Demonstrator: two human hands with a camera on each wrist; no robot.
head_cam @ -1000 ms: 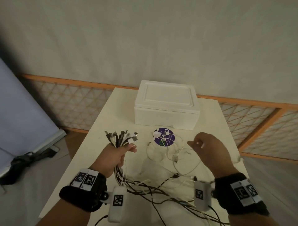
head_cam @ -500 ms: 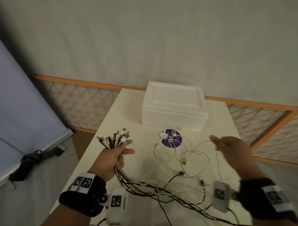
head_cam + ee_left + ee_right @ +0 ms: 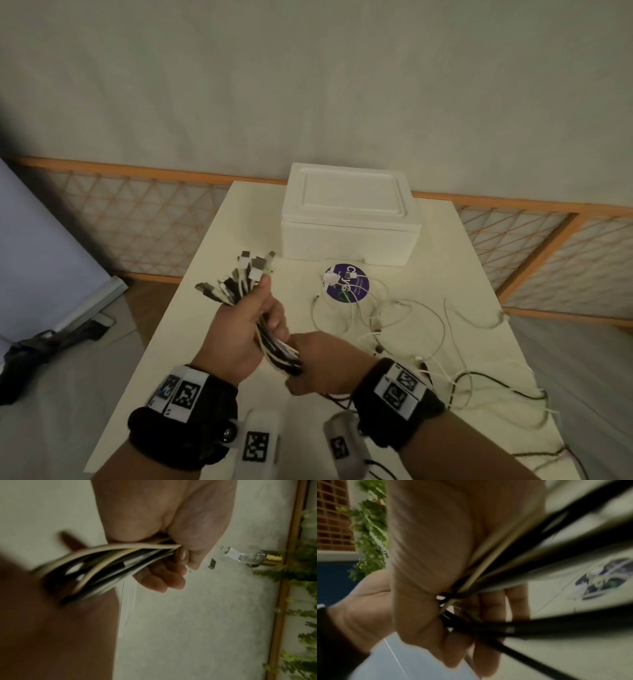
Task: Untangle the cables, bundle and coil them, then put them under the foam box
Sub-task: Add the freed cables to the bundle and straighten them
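Observation:
My left hand [image 3: 251, 323] grips a bundle of black and white cables [image 3: 274, 349] near their plug ends [image 3: 239, 279], which fan out above the fist. In the left wrist view the same cable bundle [image 3: 109, 566] runs out of the curled fingers [image 3: 164, 577]. Just below, my right hand [image 3: 318, 365] is wrapped round the same bundle; the right wrist view shows its fingers [image 3: 423, 615] closed on the cables [image 3: 513, 566]. Loose cable tails [image 3: 404, 318] lie spread over the white table [image 3: 212, 260] to the right. The white foam box [image 3: 347, 219] stands at the table's far end.
A round purple sticker [image 3: 346, 282] with a white plug on it lies in front of the box. An orange lattice fence [image 3: 137, 219] runs behind the table. A dark folded thing [image 3: 44, 346] lies on the floor at the left.
My right hand has come in from the right side of the table and taken hold of the bundle just below my left hand. The left hand has risen slightly with the plugs.

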